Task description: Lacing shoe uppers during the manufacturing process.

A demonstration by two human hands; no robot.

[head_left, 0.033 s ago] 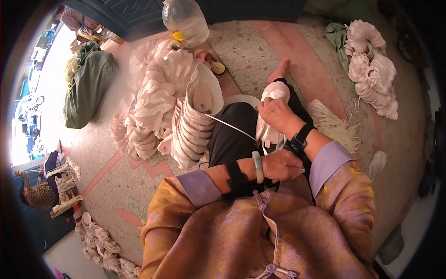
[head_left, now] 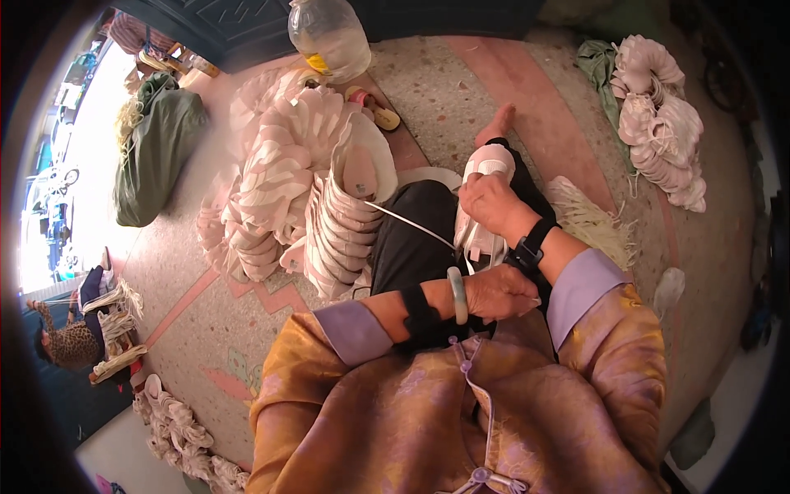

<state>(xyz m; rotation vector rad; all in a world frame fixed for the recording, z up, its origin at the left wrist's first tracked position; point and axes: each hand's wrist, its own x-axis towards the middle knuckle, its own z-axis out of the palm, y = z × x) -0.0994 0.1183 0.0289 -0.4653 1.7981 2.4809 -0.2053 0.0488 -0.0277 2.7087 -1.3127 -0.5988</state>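
A white shoe upper (head_left: pixel 491 156) lies on my lap between my dark-trousered legs, its rounded toe pointing away from me. My right hand (head_left: pixel 490 200) is closed with its fingers curled at the upper's lacing area; the fingertips are partly hidden. Nearer my body, my left hand (head_left: pixel 500 295) forms a fist beneath my right wrist, and what it holds, if anything, cannot be made out. White laces (head_left: pixel 472 255) hang loose around the upper between the two hands. One white lace (head_left: pixel 411 225) stretches over my left knee toward the stacked shoe uppers (head_left: pixel 341 235) on my left.
A larger heap of shoe uppers (head_left: pixel 284 165) spreads beyond that stack. Cut laces (head_left: pixel 588 216) lie by my right leg. Around me are a green sack (head_left: pixel 156 156), a clear plastic jug (head_left: pixel 333 41), a sandal (head_left: pixel 380 115), bundled uppers (head_left: pixel 658 132) and another person (head_left: pixel 70 337).
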